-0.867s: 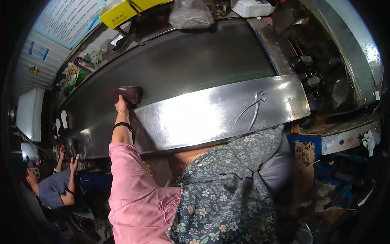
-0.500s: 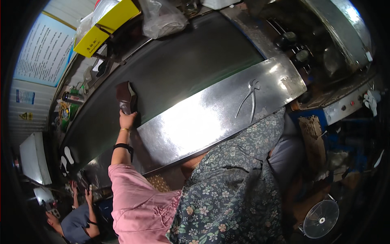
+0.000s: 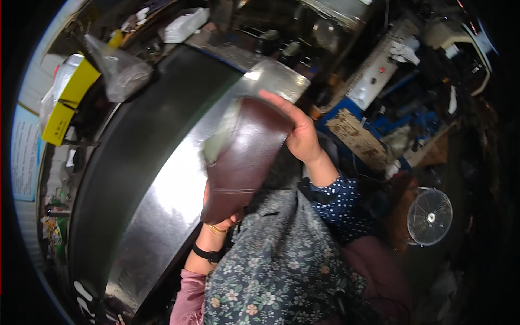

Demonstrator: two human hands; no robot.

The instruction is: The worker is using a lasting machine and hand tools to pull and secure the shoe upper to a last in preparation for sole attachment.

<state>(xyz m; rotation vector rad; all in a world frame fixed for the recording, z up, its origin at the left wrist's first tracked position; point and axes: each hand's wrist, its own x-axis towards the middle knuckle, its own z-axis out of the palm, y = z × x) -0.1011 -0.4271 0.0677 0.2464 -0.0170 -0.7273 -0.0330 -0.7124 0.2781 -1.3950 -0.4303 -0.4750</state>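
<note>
A glossy dark brown leather shoe upper (image 3: 250, 146) with a pale lining is held up in front of me, tilted, close to the camera. My left hand (image 3: 224, 222) grips its lower narrow end, most of its fingers hidden behind the leather. At the upper right edge, my right hand (image 3: 304, 140) holds it too, with one finger stretched along the top rim. Below the upper lies a shiny metal plate (image 3: 172, 172), partly covered by the upper and my arms.
Left of the plate runs a dark belt (image 3: 130, 141). A yellow box (image 3: 78, 89) and a clear plastic bag (image 3: 127, 81) are beyond it. White insole-shaped pieces (image 3: 83, 292) lie at the near left. A round fan (image 3: 429, 216) stands low on the right.
My left hand has brought the shoe upper from the belt toward my body. My right hand has come into view and taken hold of it. The view has turned right; the pincers no longer show.
</note>
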